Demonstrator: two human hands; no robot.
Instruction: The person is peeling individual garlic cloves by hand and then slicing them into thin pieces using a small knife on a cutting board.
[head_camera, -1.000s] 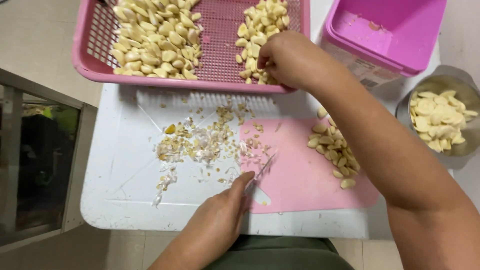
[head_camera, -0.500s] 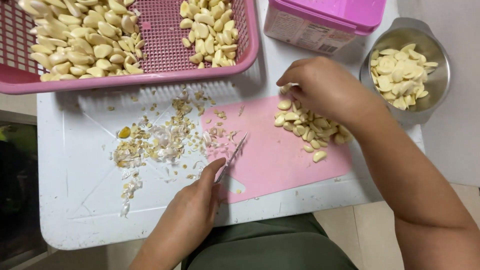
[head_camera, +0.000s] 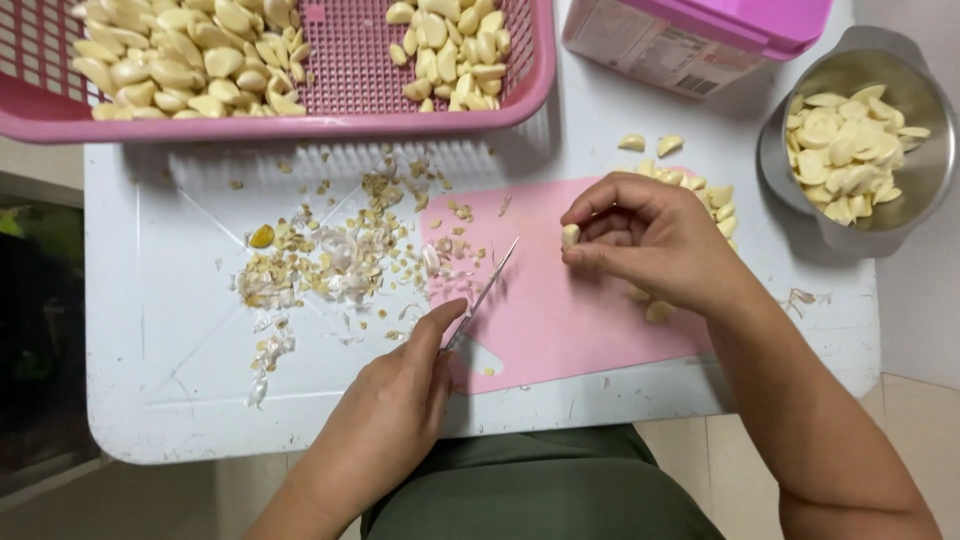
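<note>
My left hand (head_camera: 400, 390) grips a small knife (head_camera: 485, 288), its blade angled up and right over the pink cutting mat (head_camera: 560, 320). Just right of the blade tip, my right hand (head_camera: 650, 240) pinches one peeled garlic clove (head_camera: 570, 236) between thumb and fingers above the mat. A small heap of cloves (head_camera: 705, 190) lies partly hidden behind that hand. Garlic trimmings and skins (head_camera: 330, 260) are scattered on the white table (head_camera: 180, 370) left of the mat.
A pink slotted basket (head_camera: 350, 120) holding many garlic cloves spans the back. A metal bowl (head_camera: 925, 175) of cut cloves stands at the right, and a pink box (head_camera: 690, 40) sits behind. The table's near edge meets my green-clothed lap.
My right hand came back from the basket to the mat and now holds one clove near the knife tip. The left hand with the knife stayed put.
</note>
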